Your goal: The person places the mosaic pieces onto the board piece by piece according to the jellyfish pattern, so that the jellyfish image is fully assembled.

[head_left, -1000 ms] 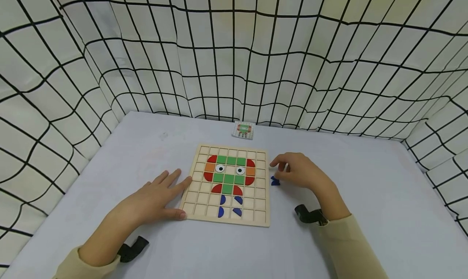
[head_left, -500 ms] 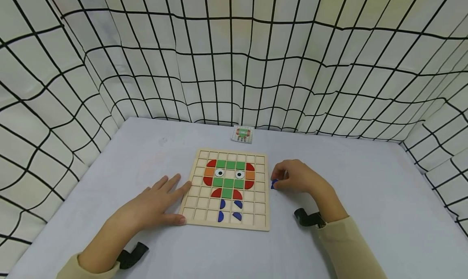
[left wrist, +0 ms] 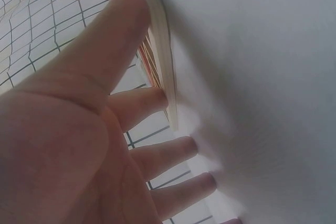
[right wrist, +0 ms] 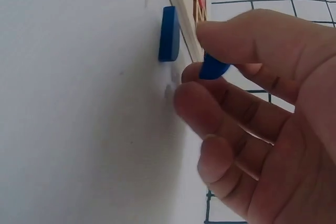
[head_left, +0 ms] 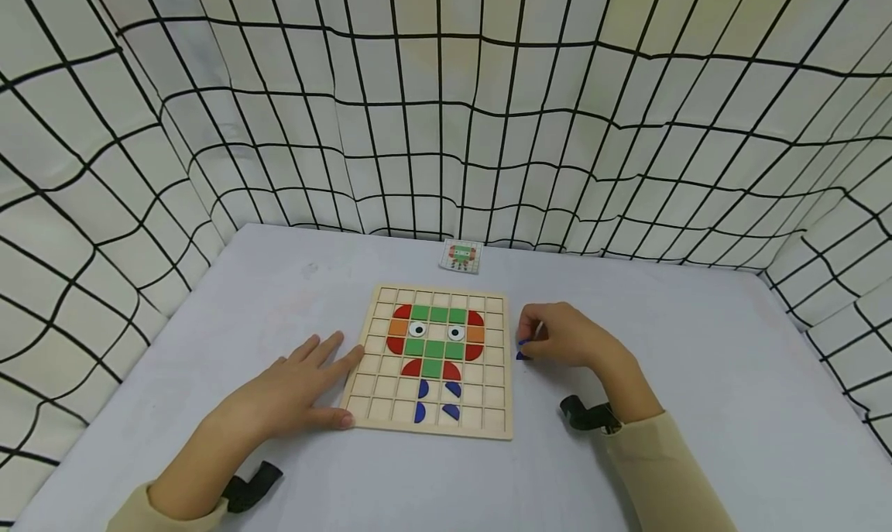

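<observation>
My right hand point(head_left: 567, 336) is beside the board's right edge, thumb and forefinger pinching a blue half-round piece point(right wrist: 214, 69). A second blue piece point(right wrist: 168, 34) lies on the table by that edge, close to the fingertips. My left hand point(head_left: 286, 389) has its fingers spread, with thumb and forefinger against the left edge of the wooden grid board point(head_left: 508, 377). In the board's cells, green squares point(head_left: 433, 350), red quarter-rounds point(head_left: 474, 352), orange squares point(head_left: 398, 327) and two eye pieces point(head_left: 456, 332) make a face. Several blue half-rounds point(head_left: 420, 413) sit below it.
Behind the board lies a small picture card point(head_left: 461, 256) with a similar face pattern. A white table point(head_left: 648, 315) carries everything. White walls with a black grid point(head_left: 432, 114) rise along its back and sides. Black wrist devices point(head_left: 585, 414) jut out near both sleeves.
My right thumb and forefinger have come down to the two blue pieces and now pinch one of them. The left hand stays at the board's edge. The head view has tilted up slightly.
</observation>
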Action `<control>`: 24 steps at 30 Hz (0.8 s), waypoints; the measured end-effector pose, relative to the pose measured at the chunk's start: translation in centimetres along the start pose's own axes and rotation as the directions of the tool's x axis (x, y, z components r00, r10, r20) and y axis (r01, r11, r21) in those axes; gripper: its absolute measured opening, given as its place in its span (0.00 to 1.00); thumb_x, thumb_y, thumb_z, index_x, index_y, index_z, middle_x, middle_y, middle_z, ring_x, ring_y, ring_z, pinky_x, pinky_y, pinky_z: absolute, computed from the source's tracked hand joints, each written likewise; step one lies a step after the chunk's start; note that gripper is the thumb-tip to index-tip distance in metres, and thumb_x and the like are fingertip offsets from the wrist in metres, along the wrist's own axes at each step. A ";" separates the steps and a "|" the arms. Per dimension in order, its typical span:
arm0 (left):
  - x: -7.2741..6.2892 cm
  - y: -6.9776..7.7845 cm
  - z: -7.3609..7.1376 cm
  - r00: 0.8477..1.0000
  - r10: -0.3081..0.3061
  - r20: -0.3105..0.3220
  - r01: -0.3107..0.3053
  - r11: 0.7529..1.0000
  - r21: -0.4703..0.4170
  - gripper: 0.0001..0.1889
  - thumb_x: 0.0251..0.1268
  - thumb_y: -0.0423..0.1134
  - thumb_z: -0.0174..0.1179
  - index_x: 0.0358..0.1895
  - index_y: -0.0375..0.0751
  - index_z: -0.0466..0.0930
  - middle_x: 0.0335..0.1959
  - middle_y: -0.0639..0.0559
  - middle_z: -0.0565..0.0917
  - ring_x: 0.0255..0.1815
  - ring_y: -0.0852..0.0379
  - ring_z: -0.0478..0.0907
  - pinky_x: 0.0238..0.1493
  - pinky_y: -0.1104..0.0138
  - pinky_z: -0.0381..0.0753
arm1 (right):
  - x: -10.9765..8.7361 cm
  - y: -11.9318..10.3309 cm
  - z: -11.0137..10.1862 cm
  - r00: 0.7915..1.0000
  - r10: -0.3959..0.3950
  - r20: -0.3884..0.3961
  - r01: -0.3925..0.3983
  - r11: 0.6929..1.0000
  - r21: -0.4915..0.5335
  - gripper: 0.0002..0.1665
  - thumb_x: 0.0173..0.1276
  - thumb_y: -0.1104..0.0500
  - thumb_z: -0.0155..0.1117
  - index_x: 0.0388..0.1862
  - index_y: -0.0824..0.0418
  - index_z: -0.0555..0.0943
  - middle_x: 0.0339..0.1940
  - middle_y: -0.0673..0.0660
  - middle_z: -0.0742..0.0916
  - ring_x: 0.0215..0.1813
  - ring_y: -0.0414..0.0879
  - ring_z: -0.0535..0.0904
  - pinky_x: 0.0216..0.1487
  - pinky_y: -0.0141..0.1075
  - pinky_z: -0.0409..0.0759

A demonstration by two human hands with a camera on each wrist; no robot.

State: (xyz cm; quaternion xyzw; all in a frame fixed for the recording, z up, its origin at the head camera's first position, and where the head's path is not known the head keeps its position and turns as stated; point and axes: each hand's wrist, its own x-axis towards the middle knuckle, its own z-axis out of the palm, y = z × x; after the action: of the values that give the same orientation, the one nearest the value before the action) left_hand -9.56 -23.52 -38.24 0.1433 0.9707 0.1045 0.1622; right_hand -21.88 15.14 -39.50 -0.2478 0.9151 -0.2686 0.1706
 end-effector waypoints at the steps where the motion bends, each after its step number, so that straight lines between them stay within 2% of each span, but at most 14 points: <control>1: 0.0 0.0 0.0 1.000 0.000 0.000 0.000 1.000 0.000 0.50 0.53 0.69 0.65 0.78 0.53 0.60 0.79 0.36 0.56 0.77 0.26 0.49 0.64 0.27 0.58 | 0.0 0.0 -0.1 1.000 -0.001 -0.010 0.001 1.000 0.004 0.10 0.63 0.61 0.71 0.32 0.52 0.77 0.33 0.47 0.84 0.34 0.44 0.78 0.34 0.37 0.77; 7: 0.2 0.1 0.0 1.000 -0.002 0.000 0.002 1.000 0.008 0.50 0.51 0.69 0.66 0.78 0.53 0.61 0.79 0.35 0.57 0.76 0.25 0.51 0.63 0.27 0.59 | 0.0 -0.4 -0.2 0.996 -0.043 -0.083 0.046 0.999 0.030 0.08 0.64 0.60 0.69 0.36 0.51 0.78 0.29 0.48 0.82 0.32 0.44 0.76 0.32 0.37 0.77; 12: 0.1 0.0 0.0 1.000 0.000 0.002 0.000 1.000 0.008 0.50 0.53 0.69 0.65 0.78 0.53 0.60 0.79 0.35 0.56 0.77 0.26 0.50 0.63 0.27 0.59 | 0.1 -0.8 -0.1 0.987 -0.106 -0.125 0.114 0.992 0.056 0.06 0.66 0.59 0.69 0.41 0.53 0.83 0.31 0.47 0.83 0.34 0.45 0.76 0.32 0.36 0.77; 20: 0.0 0.0 -0.2 1.000 0.016 -0.009 -0.015 1.000 0.017 0.49 0.54 0.68 0.65 0.78 0.51 0.60 0.79 0.35 0.56 0.76 0.25 0.50 0.63 0.27 0.59 | 0.4 -1.4 0.4 0.967 -0.216 -0.133 0.230 0.967 0.107 0.11 0.69 0.62 0.65 0.48 0.53 0.87 0.41 0.45 0.85 0.39 0.44 0.78 0.36 0.35 0.80; 24: 0.0 0.0 -0.2 1.000 0.021 -0.013 -0.021 0.999 0.024 0.49 0.55 0.67 0.65 0.78 0.51 0.60 0.78 0.34 0.56 0.76 0.25 0.51 0.63 0.27 0.60 | 0.6 -2.1 0.8 0.971 -0.212 -0.112 0.227 0.964 0.139 0.10 0.71 0.61 0.64 0.48 0.52 0.86 0.43 0.45 0.85 0.40 0.44 0.79 0.36 0.35 0.81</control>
State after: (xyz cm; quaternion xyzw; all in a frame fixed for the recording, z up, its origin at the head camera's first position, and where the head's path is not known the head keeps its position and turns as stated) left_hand -9.66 -23.52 -38.01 0.1548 0.9714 0.0956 0.1527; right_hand -21.26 12.92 -39.06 -0.3207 0.8661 -0.3661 0.1136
